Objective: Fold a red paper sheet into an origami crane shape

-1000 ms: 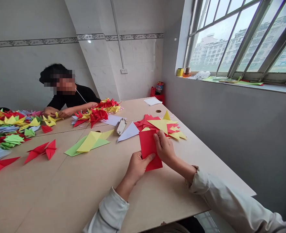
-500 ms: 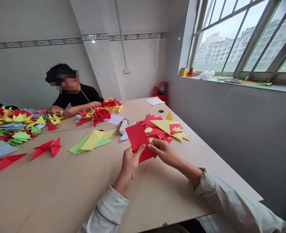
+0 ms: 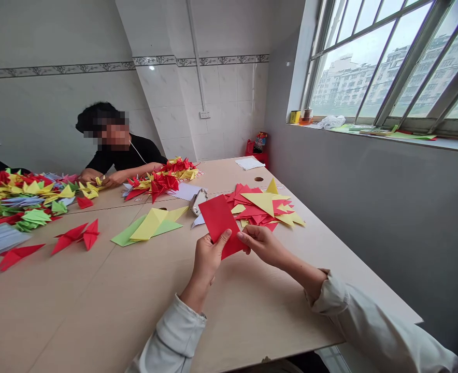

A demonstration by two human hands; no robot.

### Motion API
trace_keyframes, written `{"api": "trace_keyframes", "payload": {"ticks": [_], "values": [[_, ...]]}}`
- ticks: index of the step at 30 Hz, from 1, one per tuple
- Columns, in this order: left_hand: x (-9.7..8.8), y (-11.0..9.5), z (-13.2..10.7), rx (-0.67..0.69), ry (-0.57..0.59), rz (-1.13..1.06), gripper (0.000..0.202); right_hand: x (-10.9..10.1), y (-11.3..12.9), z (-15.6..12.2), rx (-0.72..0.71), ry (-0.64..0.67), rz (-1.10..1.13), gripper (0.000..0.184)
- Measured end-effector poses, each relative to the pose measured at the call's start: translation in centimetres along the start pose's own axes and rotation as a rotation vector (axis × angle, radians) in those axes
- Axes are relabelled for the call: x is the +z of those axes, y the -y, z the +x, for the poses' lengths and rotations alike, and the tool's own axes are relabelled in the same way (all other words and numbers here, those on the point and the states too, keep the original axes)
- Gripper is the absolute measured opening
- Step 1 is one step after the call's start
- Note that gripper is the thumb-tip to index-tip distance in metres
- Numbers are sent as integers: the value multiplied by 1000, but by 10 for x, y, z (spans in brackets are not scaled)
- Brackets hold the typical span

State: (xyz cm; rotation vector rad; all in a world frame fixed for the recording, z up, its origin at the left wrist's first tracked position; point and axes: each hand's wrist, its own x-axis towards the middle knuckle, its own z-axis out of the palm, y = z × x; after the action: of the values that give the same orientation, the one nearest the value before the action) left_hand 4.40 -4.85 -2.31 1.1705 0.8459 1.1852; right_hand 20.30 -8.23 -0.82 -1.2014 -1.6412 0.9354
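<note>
Pinching grips hold a folded red paper rectangle (image 3: 217, 220) tilted just above the pale wooden worktop (image 3: 97, 290): the left hand (image 3: 208, 259) at its lower edge, the right hand (image 3: 262, 244) at its lower right corner. Squaring the edges flush before any crease would likely serve best.

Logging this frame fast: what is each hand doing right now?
Left hand: shut on the red paper, thumb on top.
Right hand: pinching the same red paper's near edge.

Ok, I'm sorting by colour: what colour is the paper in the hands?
The paper is red; head view.
</note>
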Motion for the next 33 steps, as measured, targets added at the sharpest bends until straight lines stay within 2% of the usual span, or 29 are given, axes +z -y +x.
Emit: {"api": "trace_keyframes", "payload": {"ticks": [3,13,21,26,30,33], "values": [[-1,2,1,-8,3,10,44,-2,0,1,15,30,86,39],[-3,1,1,4,1,32,41,-2,-1,0,18,17,28,39],[0,2,0,-12,-23,75,42,0,-1,0,44,62,111,42],[0,-7,1,12,-29,-113,36,-2,0,0,70,38,149,40],[-4,-8,4,26,-118,-175,29,-3,0,0,79,31,143,40],[-6,-5,6,67,-173,-116,28,1,0,0,65,32,151,40]]}}
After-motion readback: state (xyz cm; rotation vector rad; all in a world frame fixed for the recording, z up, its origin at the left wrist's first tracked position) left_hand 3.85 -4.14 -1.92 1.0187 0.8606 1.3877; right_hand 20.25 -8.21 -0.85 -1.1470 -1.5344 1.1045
